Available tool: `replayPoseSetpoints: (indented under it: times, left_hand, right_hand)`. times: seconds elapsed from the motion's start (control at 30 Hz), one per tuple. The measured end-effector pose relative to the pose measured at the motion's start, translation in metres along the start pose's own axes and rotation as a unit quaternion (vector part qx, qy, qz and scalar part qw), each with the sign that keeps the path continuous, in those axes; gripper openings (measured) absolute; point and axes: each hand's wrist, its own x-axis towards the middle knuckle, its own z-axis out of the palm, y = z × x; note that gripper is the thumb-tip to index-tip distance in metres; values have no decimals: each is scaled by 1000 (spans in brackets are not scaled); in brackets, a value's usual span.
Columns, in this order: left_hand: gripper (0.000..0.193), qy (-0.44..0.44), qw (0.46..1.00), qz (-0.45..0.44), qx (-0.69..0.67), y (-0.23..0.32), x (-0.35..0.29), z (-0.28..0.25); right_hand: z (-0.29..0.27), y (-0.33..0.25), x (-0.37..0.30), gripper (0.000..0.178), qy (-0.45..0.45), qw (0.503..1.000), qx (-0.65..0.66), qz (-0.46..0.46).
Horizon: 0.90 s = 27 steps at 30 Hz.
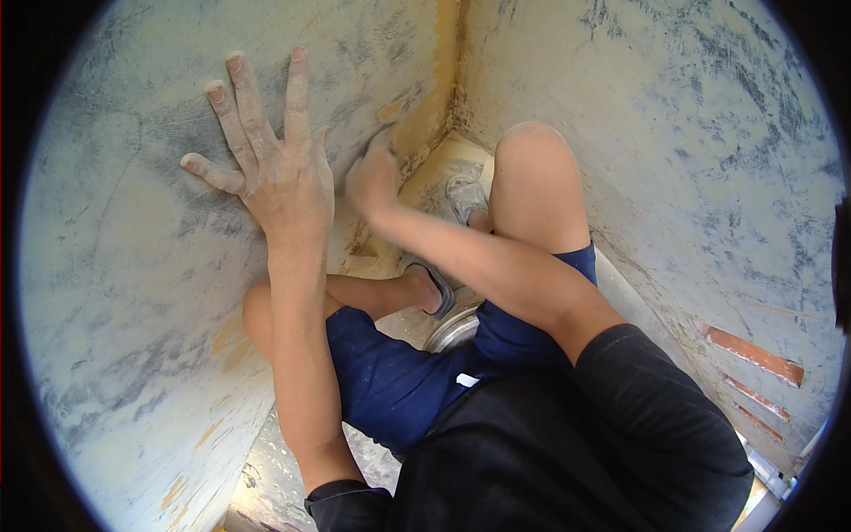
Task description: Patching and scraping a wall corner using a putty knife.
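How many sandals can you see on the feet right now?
2: one sandal on the foot tucked under the forearm, and one sandal on the foot nearer the wall corner, blurred. Each is partly hidden.

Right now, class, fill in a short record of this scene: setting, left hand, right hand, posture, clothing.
setting: corner of two patchy grey-and-cream plastered walls
left hand: fingers spread, palm flat against the left wall
right hand: blurred, at the wall low near the corner; anything held cannot be told
posture: crouched, bare knees bent
clothing: dark blue shorts, black long-sleeved top, grey sandals
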Motion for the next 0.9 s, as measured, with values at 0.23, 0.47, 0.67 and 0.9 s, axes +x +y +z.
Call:
replayPoseSetpoints:
  times: [0.23, 0.47, 0.67, 0.9]
  left_hand:
    - [88, -9, 1000, 2, 9, 2, 1, -2]
    - [87, -11, 1000, -1, 19, -7, -5, -5]
    - [88, -4, 1000, 9, 9, -3, 0, 0]
    - [88, -9, 1000, 4, 15, -1, -1, -5]
  right_hand:
    - [6, 15, 19, 69, -44, 984, 121, 120]
    - [-3, 3, 13, 61, -90, 994, -39, 58]
    - [6, 9, -5, 64, -41, 994, -100, -17]
    - [-11, -4, 2, 65, -39, 994, 5, 98]
